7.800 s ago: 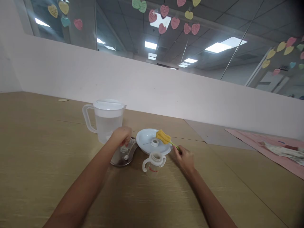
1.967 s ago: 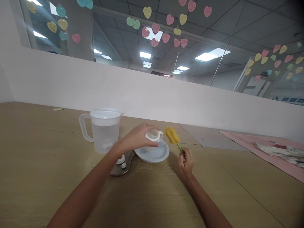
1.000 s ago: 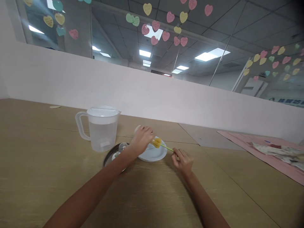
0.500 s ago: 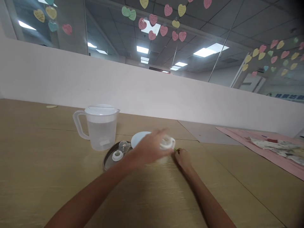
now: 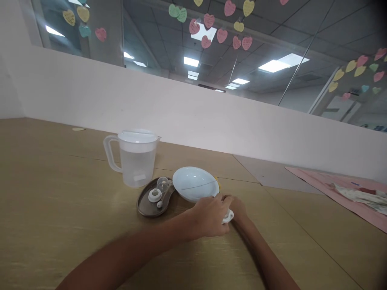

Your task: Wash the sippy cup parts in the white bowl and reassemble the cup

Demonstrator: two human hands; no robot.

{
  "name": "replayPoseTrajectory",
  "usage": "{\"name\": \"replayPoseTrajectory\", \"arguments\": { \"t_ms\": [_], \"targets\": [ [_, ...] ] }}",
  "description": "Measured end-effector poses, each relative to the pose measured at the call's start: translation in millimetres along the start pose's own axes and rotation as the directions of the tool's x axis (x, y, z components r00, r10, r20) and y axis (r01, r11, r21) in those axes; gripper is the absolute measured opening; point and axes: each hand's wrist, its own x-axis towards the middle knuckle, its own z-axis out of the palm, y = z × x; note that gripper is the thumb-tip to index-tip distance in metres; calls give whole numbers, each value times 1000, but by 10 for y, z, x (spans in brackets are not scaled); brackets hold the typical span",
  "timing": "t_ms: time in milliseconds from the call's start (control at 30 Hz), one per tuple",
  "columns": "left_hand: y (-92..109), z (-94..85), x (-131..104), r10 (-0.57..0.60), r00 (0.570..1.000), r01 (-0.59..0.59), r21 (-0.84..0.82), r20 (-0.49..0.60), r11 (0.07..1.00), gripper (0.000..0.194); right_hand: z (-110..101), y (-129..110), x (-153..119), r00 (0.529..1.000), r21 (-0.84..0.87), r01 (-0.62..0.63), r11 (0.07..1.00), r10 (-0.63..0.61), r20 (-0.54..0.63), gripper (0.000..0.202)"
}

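Note:
My left hand (image 5: pixel 211 217) reaches across to the right, fingers curled round a bottle with a white rim (image 5: pixel 228 217); most of it is hidden under the palm. Right beside it, my right hand (image 5: pixel 239 208) is closed, its fingertips covered by the left hand, so what it grips does not show. Just beyond both hands stands a pale blue-white bowl (image 5: pixel 193 183) with a thin dark line across its inside. By its right rim is a small yellow piece (image 5: pixel 218 183). A brown tray (image 5: pixel 145 207) carries a white ring-shaped collar (image 5: pixel 155 195), a clear dome cap (image 5: pixel 162 184) and a small white-ended tube (image 5: pixel 159 204).
A lidded clear pitcher (image 5: pixel 137 165) of water stands behind the tray. On the right lies a pink cloth (image 5: pixel 314 183) with crumpled fabric (image 5: pixel 356 195) on it. A pale flat piece (image 5: pixel 79 129) lies near the white wall (image 5: pixel 151 104) at the back.
My left hand has come down and right with the bottle, now overlapping my right hand. The bowl and tray are less covered. The whole view has shifted slightly.

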Motion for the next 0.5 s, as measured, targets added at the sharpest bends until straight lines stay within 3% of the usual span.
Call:
{"name": "replayPoseTrajectory", "arguments": {
  "t_ms": [167,267,333,400,500],
  "targets": [
    [-89,1,-82,-60,997,59,21,55,998,37,6,-33,0,1000,20,23,1000,-23,18,35],
    [-150,-44,-175,-55,998,57,-33,34,998,44,10,-41,-9,999,39,36,999,-37,32,40],
    [-218,-133,-227,-62,998,62,-87,5,994,51,8,-25,-13,996,57,54,997,-58,63,41],
    [-333,-270,-260,-120,992,116,-93,-49,989,46,6,12,-11,994,74,69,995,-74,79,42],
    [-612,-495,-286,-286,955,291,54,-78,955,30,10,95,27,997,114,44,993,-37,-66,41]
  ]
}}
